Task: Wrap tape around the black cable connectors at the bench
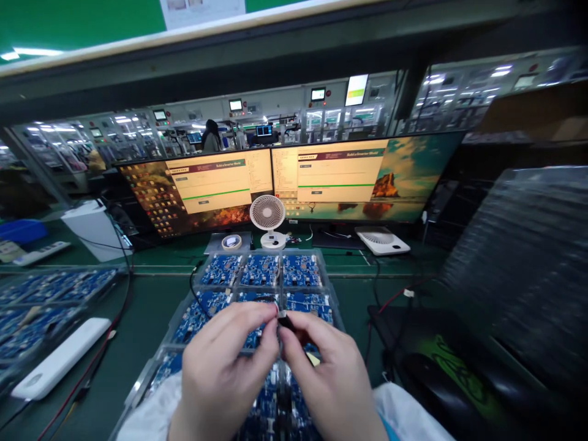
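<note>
Over a clear plastic tray [331,293] of blue circuit boards [261,269], my two hands meet fingertip to fingertip. My right hand [328,370] is closed in a pinch around a small black cable connector [285,320] with a pale tip. The thumb and index finger of my left hand [227,367] press together at the connector's tip; what they grip is mostly hidden by the fingers. A thin black cable [196,293] loops over the tray's left side toward my left hand. A small yellow piece [313,359] shows by my right fingers.
Two monitors [211,190] [358,177] stand at the back, with a small white fan [267,214] before them. Left are another tray of boards [92,283], a long white device [62,355] and red-black wires [98,355]. Stacked clear trays [519,257] and a black mouse [436,392] are right.
</note>
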`<control>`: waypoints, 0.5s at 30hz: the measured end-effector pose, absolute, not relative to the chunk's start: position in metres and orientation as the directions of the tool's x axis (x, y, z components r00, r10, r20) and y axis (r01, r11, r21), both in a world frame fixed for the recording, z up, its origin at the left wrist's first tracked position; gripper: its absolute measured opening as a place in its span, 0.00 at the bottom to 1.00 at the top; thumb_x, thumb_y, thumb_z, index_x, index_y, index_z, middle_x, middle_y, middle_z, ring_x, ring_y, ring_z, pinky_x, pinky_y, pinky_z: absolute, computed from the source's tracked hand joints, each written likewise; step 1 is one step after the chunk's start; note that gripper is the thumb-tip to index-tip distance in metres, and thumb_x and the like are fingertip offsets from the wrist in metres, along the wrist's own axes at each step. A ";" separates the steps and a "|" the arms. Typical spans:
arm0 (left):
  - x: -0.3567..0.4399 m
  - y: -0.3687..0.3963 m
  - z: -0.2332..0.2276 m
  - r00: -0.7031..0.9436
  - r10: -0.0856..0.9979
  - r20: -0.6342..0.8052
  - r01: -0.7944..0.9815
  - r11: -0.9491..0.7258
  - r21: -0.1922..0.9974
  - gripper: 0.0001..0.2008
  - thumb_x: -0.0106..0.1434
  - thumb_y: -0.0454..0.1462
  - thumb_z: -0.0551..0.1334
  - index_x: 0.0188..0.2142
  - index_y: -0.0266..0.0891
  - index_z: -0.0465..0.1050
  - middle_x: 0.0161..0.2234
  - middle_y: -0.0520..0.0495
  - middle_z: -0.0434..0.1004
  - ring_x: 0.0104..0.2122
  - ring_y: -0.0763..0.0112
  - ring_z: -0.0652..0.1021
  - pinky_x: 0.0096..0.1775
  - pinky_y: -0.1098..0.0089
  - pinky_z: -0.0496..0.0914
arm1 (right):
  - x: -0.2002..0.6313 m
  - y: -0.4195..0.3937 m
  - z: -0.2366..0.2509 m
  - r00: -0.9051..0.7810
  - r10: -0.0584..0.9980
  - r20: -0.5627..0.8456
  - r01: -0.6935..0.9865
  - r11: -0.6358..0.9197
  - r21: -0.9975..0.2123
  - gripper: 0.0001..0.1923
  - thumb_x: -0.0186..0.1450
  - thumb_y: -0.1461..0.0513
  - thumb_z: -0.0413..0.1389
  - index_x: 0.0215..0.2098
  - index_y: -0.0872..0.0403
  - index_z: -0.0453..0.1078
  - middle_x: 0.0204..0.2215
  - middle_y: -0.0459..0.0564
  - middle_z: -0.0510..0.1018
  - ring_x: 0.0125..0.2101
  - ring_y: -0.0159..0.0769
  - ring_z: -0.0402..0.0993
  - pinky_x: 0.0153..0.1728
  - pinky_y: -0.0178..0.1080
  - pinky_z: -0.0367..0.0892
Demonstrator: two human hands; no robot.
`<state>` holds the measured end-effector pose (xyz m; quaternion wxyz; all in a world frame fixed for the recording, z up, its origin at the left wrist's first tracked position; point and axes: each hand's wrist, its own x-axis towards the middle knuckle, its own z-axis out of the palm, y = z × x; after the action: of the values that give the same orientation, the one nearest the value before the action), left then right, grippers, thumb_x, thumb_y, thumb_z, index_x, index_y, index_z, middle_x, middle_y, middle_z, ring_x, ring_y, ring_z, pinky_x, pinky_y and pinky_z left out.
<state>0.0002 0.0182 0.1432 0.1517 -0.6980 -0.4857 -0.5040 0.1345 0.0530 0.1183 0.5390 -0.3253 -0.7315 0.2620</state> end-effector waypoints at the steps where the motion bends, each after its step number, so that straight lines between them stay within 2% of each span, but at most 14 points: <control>1: 0.001 0.018 0.142 0.016 0.516 0.857 0.839 -0.474 0.269 0.06 0.59 0.28 0.63 0.34 0.38 0.76 0.31 0.49 0.83 0.32 0.74 0.81 0.41 0.78 0.74 | 0.133 0.052 0.116 -0.185 0.707 0.683 0.224 0.707 -0.671 0.10 0.64 0.67 0.53 0.38 0.57 0.77 0.30 0.52 0.84 0.29 0.38 0.81 0.32 0.36 0.75; 3: 0.002 0.018 0.140 0.000 0.518 0.855 0.848 -0.453 0.274 0.06 0.60 0.28 0.63 0.35 0.38 0.76 0.31 0.49 0.82 0.32 0.74 0.81 0.41 0.78 0.74 | 0.130 0.051 0.113 -0.177 0.600 0.780 0.283 0.790 -0.544 0.13 0.65 0.69 0.52 0.43 0.60 0.76 0.34 0.55 0.85 0.33 0.40 0.82 0.38 0.39 0.76; 5: 0.003 0.017 0.140 -0.015 0.525 0.851 0.853 -0.437 0.286 0.05 0.60 0.29 0.63 0.34 0.38 0.76 0.30 0.49 0.82 0.30 0.75 0.80 0.39 0.77 0.74 | 0.130 0.051 0.111 -0.195 0.536 0.821 0.324 0.826 -0.462 0.14 0.66 0.69 0.50 0.46 0.62 0.74 0.36 0.58 0.85 0.35 0.41 0.82 0.39 0.40 0.77; 11: 0.004 0.017 0.141 0.016 0.502 0.864 0.857 -0.452 0.247 0.05 0.60 0.28 0.63 0.34 0.37 0.75 0.29 0.50 0.82 0.30 0.75 0.80 0.39 0.77 0.74 | 0.132 0.054 0.110 -0.228 0.518 0.824 0.397 0.823 -0.407 0.14 0.68 0.68 0.48 0.47 0.64 0.73 0.34 0.58 0.85 0.32 0.44 0.83 0.34 0.43 0.79; 15: 0.004 0.017 0.139 0.024 0.512 0.858 0.868 -0.437 0.237 0.05 0.60 0.27 0.63 0.34 0.36 0.75 0.30 0.49 0.81 0.30 0.73 0.80 0.39 0.75 0.74 | 0.131 0.053 0.108 -0.251 0.513 0.821 0.412 0.824 -0.389 0.15 0.69 0.68 0.47 0.48 0.65 0.72 0.37 0.61 0.85 0.33 0.45 0.84 0.33 0.43 0.80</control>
<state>0.0037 0.0173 0.1388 0.1815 -0.6920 -0.4986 -0.4895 0.1310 0.0527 0.1085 0.5375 -0.2929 -0.7894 0.0468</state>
